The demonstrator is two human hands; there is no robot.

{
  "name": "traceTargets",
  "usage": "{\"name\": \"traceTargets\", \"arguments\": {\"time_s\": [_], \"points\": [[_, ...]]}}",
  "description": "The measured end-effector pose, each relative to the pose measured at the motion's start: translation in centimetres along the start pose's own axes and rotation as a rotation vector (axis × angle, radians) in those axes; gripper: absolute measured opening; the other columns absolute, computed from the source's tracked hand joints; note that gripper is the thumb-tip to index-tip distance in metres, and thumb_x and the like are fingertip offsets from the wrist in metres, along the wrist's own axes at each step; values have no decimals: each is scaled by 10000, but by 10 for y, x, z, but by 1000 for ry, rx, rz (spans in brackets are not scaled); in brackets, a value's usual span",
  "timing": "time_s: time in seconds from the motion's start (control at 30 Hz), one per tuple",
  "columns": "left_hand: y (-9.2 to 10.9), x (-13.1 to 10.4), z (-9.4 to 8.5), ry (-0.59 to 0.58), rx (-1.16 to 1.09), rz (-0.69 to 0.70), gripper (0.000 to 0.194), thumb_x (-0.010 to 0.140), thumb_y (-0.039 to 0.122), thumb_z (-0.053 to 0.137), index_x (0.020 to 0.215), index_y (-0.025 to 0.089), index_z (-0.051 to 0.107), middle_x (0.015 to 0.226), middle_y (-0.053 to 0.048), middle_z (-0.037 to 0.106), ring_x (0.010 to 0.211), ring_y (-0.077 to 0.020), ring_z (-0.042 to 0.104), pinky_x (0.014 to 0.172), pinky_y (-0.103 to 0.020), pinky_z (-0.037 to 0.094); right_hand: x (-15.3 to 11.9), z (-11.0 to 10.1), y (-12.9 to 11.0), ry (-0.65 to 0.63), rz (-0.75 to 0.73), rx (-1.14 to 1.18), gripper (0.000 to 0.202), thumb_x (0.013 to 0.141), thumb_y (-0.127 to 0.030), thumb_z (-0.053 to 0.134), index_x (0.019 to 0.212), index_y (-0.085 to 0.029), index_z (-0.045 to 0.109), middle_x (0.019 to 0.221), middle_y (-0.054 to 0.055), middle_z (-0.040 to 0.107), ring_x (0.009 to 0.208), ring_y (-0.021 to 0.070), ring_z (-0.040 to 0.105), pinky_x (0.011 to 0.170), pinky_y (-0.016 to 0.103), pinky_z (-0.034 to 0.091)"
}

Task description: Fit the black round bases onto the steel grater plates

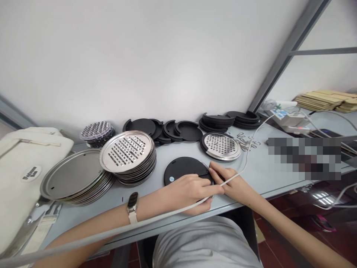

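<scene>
A black round grater case with a small pale blue sticker lies flat on the table near its front edge. My left hand is closed over its front right part, fingers curled and thumb side toward the right. At the case's right rim, my right hand pinches with thumb and forefinger. The fingers of both hands partly hide that rim. Just behind it sits a round metal grater plate set in a black holder. To the left stands a stack of metal grater plates.
Wider metal discs are stacked at left, beside a cream bag. Toothed discs and black crescent-rimmed holders line the wall. Metal clips lie at right. A white cable crosses over the hands.
</scene>
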State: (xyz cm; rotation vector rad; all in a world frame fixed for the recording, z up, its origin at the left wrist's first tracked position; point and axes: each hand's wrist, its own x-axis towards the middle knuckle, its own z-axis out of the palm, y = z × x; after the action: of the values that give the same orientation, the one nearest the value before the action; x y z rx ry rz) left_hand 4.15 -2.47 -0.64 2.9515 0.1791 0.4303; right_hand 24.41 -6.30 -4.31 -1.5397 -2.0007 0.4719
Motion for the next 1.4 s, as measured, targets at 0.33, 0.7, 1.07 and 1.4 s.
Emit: {"name": "traceTargets", "arguments": {"time_s": [0.33, 0.7, 1.07, 1.4], "points": [[0, 2, 0, -2, 4, 3, 288, 908, 203, 452, 1190, 205, 511, 804, -12, 575, 715, -169, 539, 697, -290, 427, 1, 3, 3, 50, -11, 12, 234, 978, -361, 361, 923, -200, 520, 620, -4, 546, 528, 151, 525, 523, 250, 382], [3, 2, -6, -26, 2, -7, 237, 915, 197, 461, 1143, 188, 524, 828, -16, 599, 752, -165, 571, 716, -289, 443, 2, 3, 3, 79, -9, 100, 252, 966, -400, 406, 880, -212, 550, 633, 7, 585, 548, 149, 529, 532, 240, 416], [3, 1, -7, -47, 3, -27, 195, 931, 213, 444, 1103, 198, 535, 820, -13, 619, 726, -168, 581, 709, -288, 425, 3, 3, 0, 56, 5, 142, 234, 979, -388, 398, 850, -217, 493, 667, -9, 570, 590, 141, 538, 572, 239, 410], [1, 1, -1, -10, 8, -6, 247, 908, 194, 450, 1143, 201, 523, 860, -17, 628, 712, -166, 580, 716, -303, 437, 3, 1, 0, 33, 12, 80, 227, 979, -373, 389, 831, -217, 462, 620, -31, 502, 546, 133, 498, 545, 239, 378]]}}
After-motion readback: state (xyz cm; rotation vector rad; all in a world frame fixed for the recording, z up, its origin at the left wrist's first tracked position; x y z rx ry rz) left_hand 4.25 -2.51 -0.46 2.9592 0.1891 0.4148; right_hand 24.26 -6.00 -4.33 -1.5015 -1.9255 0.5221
